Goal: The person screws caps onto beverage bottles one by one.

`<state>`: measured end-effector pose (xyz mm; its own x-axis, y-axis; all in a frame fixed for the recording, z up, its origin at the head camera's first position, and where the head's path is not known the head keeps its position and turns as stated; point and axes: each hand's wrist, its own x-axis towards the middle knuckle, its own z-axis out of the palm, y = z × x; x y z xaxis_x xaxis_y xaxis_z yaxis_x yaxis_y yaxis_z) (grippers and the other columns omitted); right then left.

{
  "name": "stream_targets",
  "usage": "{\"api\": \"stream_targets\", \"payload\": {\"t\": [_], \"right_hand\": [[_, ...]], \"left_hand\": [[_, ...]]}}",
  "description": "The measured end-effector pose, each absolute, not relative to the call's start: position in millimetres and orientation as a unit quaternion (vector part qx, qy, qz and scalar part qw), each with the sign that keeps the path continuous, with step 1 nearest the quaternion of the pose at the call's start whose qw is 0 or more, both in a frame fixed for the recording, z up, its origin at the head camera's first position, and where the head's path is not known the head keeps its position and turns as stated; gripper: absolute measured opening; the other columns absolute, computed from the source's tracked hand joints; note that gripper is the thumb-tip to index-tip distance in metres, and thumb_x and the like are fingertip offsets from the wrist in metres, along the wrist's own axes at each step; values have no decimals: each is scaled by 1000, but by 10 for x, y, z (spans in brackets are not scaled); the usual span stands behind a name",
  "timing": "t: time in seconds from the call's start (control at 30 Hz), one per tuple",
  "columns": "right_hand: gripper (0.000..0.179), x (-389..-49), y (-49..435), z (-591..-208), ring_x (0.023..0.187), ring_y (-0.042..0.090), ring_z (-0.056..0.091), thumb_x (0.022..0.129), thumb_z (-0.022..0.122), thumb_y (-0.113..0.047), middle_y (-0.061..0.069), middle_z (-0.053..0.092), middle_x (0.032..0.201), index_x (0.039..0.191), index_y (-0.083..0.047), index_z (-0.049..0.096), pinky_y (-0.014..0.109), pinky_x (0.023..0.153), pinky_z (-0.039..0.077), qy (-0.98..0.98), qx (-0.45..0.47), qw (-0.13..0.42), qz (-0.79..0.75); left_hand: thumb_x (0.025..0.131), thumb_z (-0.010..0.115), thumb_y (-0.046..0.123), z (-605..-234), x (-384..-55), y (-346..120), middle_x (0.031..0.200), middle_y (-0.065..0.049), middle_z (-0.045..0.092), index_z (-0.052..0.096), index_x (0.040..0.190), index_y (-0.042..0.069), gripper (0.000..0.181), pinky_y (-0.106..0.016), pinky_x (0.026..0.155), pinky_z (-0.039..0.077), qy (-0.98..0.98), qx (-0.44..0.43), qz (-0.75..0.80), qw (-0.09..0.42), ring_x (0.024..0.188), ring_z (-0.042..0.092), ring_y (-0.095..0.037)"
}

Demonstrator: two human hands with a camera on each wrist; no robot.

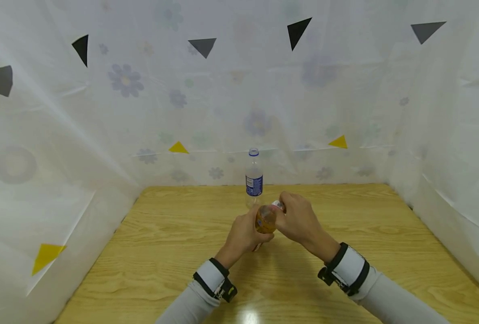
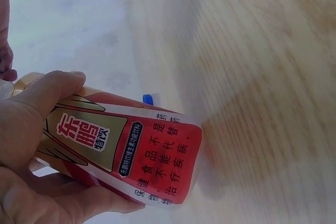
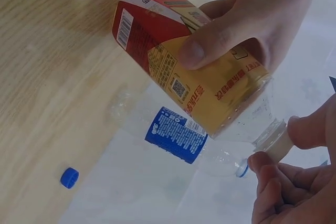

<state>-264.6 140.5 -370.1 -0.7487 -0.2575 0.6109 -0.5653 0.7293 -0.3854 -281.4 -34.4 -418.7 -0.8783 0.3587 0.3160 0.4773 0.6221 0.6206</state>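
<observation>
I see a red and gold plastic bottle (image 3: 210,93) with some orange drink in it, tipped over the desk (image 1: 162,252). The left hand (image 1: 241,231) wraps around its body. The right hand (image 1: 300,220) pinches the small round white cap (image 3: 279,144) at its neck. Just behind, I see a clear plastic bottle (image 1: 254,184) with a blue label, standing up with its top bare. A little round blue plastic cap (image 3: 69,178) lies on the desk. Farther back hangs a white sheet (image 1: 223,108) with pale flowers.
</observation>
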Motion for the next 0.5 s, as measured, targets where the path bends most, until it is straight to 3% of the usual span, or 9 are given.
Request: {"api": "stream_targets", "payload": {"t": [0.27, 0.5], "right_hand": [[19, -2621, 1440, -3688, 61, 16, 48, 92, 72, -17, 1, 53, 71, 83, -6, 60, 33, 53, 43, -895, 226, 257, 284], [21, -2598, 1428, -3655, 84, 29, 62, 94, 70, -15, 11, 68, 94, 109, 0, 67, 46, 69, 52, -901, 229, 237, 283]], "left_hand": [[76, 89, 22, -4181, -2819, -334, 98, -7, 70, 54, 126, 13, 62, -27, 63, 54, -900, -232, -361, 73, 82, 69, -18], [75, 89, 21, -4175, -2831, -322, 99, -6, 70, 54, 128, 13, 64, -28, 65, 54, -902, -230, -359, 63, 83, 69, -18]]}}
